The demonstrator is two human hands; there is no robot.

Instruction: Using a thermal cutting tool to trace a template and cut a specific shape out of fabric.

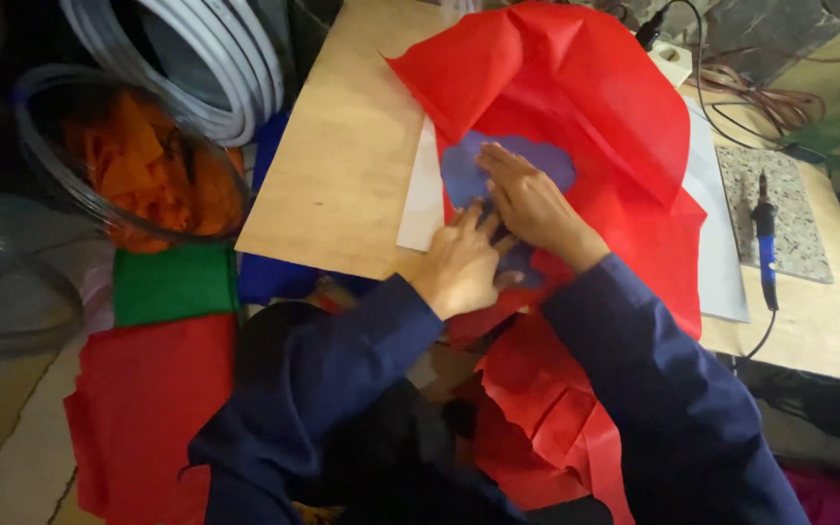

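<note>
Right hand lay flat, fingers together, pressing blue cutout onto red fabric. Left hand flat just beside it, fingers slightly spread, gripping nothing. Fabric draped over wooden board. Looked like smoothing/positioning step; next move probably needs cutout held steady. Blue-handled tool sat well apart on stone tile.

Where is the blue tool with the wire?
In the head view, the blue-handled tool lies at the right, its tip on a speckled stone slab, right of the red fabric under both hands.
</note>
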